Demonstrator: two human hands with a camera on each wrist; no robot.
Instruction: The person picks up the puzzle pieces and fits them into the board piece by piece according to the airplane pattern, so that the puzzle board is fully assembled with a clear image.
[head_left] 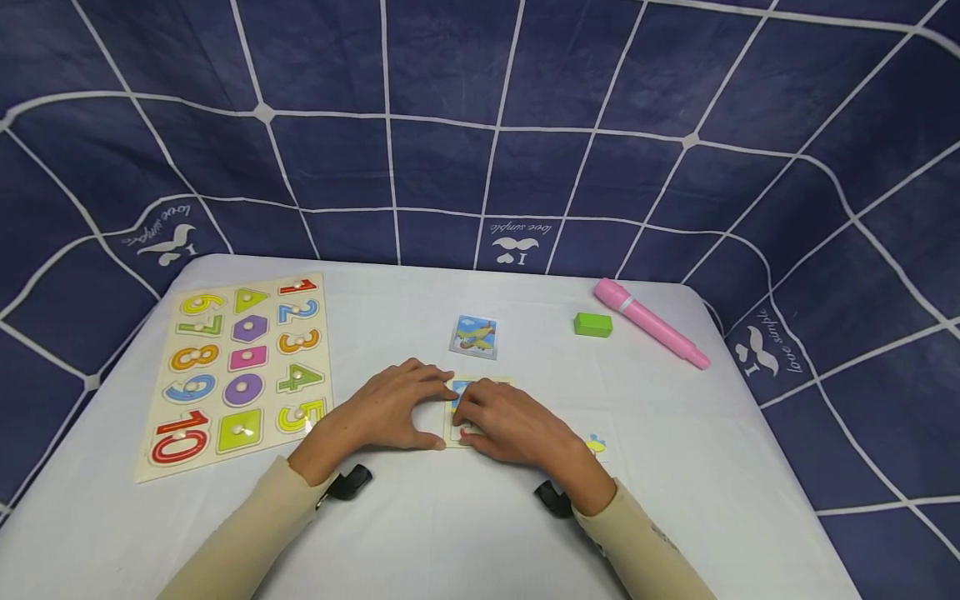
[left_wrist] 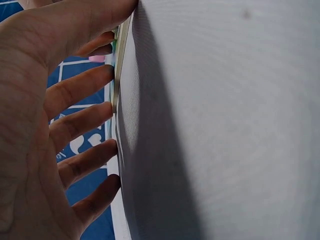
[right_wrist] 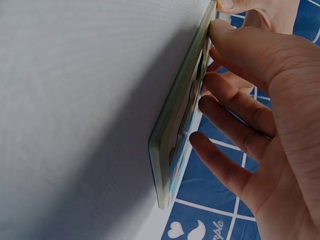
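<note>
A small flat picture puzzle board (head_left: 448,442) with a pale rim lies on the white table between my hands. My left hand (head_left: 393,407) is at its left edge, thumb and fingers spread, with fingertips touching the rim and the cloth. My right hand (head_left: 517,421) arches over the board, fingertips and thumb on its face, covering much of the picture. In the right wrist view the board (right_wrist: 160,170) shows its thick edge and dark cut lines. Beyond the hands lies a small picture card (head_left: 474,337) with a yellow plane on blue.
At the left lies a large number and shape puzzle board (head_left: 236,367) with knobbed pieces. A green block (head_left: 593,325) and a pink marker-shaped stick (head_left: 652,323) are at the back right. By my right wrist is a pale piece with a yellow and blue drawing (head_left: 596,443). Blue checked cloth (head_left: 442,167) hangs behind.
</note>
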